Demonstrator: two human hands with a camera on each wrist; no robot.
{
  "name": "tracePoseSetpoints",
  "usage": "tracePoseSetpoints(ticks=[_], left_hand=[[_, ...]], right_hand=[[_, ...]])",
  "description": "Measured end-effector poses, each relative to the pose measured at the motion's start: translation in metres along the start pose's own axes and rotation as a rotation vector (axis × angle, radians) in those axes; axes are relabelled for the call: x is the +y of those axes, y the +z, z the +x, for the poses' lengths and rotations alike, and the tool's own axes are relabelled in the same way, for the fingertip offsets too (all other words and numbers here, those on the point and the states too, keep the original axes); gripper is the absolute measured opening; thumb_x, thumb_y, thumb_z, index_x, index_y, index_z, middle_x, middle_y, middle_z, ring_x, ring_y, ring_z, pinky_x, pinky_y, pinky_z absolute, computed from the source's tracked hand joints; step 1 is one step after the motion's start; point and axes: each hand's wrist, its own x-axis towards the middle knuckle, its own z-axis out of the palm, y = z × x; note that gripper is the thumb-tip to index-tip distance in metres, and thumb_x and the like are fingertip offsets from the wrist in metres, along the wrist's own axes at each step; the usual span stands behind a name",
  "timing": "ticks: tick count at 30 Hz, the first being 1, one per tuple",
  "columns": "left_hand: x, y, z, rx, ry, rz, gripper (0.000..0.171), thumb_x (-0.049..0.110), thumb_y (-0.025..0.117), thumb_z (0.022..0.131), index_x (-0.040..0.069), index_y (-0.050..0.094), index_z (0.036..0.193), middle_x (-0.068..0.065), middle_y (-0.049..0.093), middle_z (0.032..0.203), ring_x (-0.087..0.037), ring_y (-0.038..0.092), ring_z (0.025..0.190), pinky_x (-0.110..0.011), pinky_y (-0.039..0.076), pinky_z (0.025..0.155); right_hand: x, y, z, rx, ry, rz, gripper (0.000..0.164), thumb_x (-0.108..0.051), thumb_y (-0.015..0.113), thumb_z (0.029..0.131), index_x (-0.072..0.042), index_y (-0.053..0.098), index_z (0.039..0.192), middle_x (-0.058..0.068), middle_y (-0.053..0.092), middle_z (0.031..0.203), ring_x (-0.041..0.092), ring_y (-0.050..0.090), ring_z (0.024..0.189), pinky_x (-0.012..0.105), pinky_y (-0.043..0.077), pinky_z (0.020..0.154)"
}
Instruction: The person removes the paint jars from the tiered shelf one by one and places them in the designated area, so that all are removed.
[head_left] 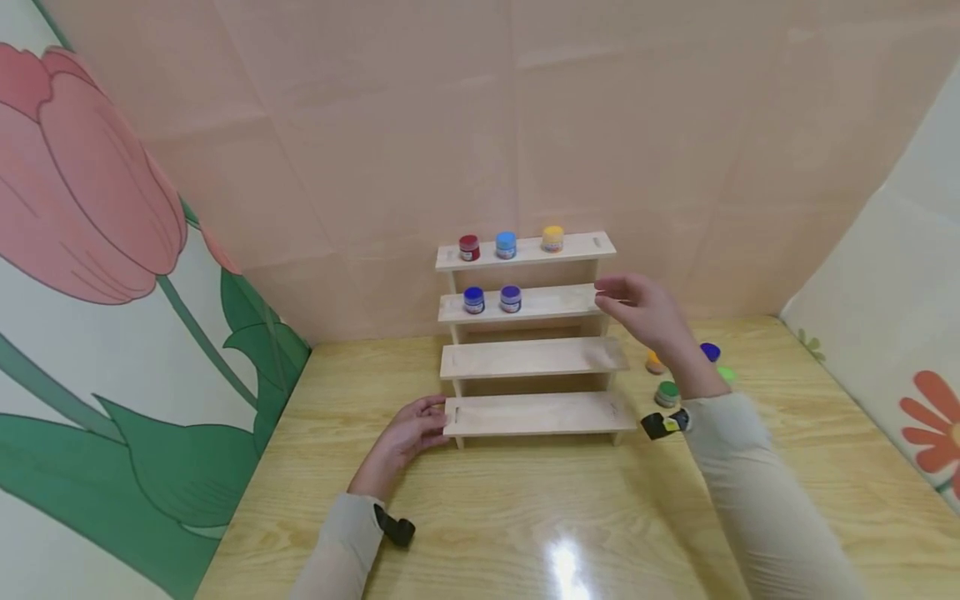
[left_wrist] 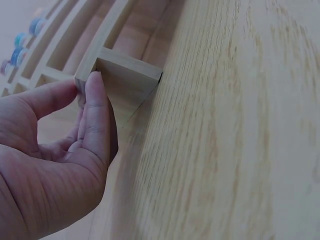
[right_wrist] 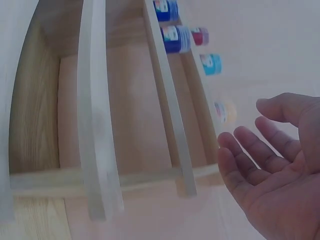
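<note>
"Starting with the head view, where are the jars?"

"Three capped jars (head_left: 506, 245) stand atop the rack (head_left: 540, 414), a blue jar (head_left: 474, 300) and a violet jar (head_left: 511, 299) one tier down; a green-lidded jar (head_left: 667, 394) sits on the bench (head_left: 487, 517), right of it. Contents hidden."

"Left wrist?"

"Left hand (left_wrist: 65, 150), its grip pinching the bottom shelf's (left_wrist: 102, 42) end."

"Right wrist?"

"Right hand (right_wrist: 280, 172), grip loose and empty, near the rack's right end."
</note>
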Motion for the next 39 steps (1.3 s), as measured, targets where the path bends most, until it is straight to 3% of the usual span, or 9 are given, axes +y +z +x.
tracePoseSetpoints(ticks=[4, 12, 19, 25, 39], left_hand=[[0.0, -0.001, -0.001, -0.022, 0.03, -0.001, 0.057, -0.001, 0.063, 0.095, -0.006, 0.041, 0.146, -0.007, 0.058, 0.104, -0.016, 0.064, 0.085, -0.025, 0.061, 0.074], [0.002, 0.0, 0.001, 0.021, -0.027, 0.015, 0.056, -0.003, 0.059, 0.097, -0.005, 0.039, 0.149, -0.007, 0.057, 0.105, -0.015, 0.064, 0.084, -0.026, 0.061, 0.072], [0.0, 0.0, 0.001, 0.026, -0.024, 0.008, 0.055, -0.005, 0.059, 0.096, -0.006, 0.04, 0.148, -0.007, 0.057, 0.103, -0.015, 0.064, 0.083, -0.025, 0.06, 0.071], [0.001, 0.001, 0.002, 0.027, -0.028, 0.004, 0.056, -0.005, 0.06, 0.096, -0.005, 0.04, 0.148, -0.006, 0.057, 0.103, -0.015, 0.064, 0.083, -0.025, 0.061, 0.072], [0.0, -0.001, 0.003, 0.022, -0.021, -0.005, 0.056, -0.005, 0.06, 0.096, -0.006, 0.039, 0.148, -0.005, 0.057, 0.101, -0.014, 0.064, 0.082, -0.025, 0.061, 0.071]], right_hand=[[-0.005, 0.009, 0.006, -0.005, -0.047, 0.032, 0.037, -0.017, 0.065, 0.1, 0.003, 0.061, 0.13, 0.023, 0.063, 0.129, 0.036, 0.061, 0.118, 0.052, 0.051, 0.102], [-0.011, 0.027, 0.019, -0.041, -0.035, 0.086, 0.036, -0.015, 0.066, 0.099, 0.004, 0.06, 0.13, 0.022, 0.063, 0.128, 0.037, 0.061, 0.119, 0.049, 0.052, 0.101], [-0.018, 0.044, 0.03, -0.062, -0.001, 0.149, 0.038, -0.014, 0.067, 0.098, 0.005, 0.058, 0.131, 0.023, 0.062, 0.13, 0.036, 0.061, 0.119, 0.027, 0.052, 0.089], [-0.021, 0.058, 0.037, -0.054, 0.051, 0.148, 0.039, -0.016, 0.07, 0.097, 0.001, 0.059, 0.131, 0.019, 0.064, 0.129, 0.033, 0.061, 0.119, 0.035, 0.052, 0.091], [-0.02, 0.082, 0.051, -0.08, 0.064, 0.171, 0.039, -0.015, 0.067, 0.098, -0.002, 0.058, 0.134, 0.018, 0.062, 0.132, 0.034, 0.059, 0.123, 0.047, 0.053, 0.101]])
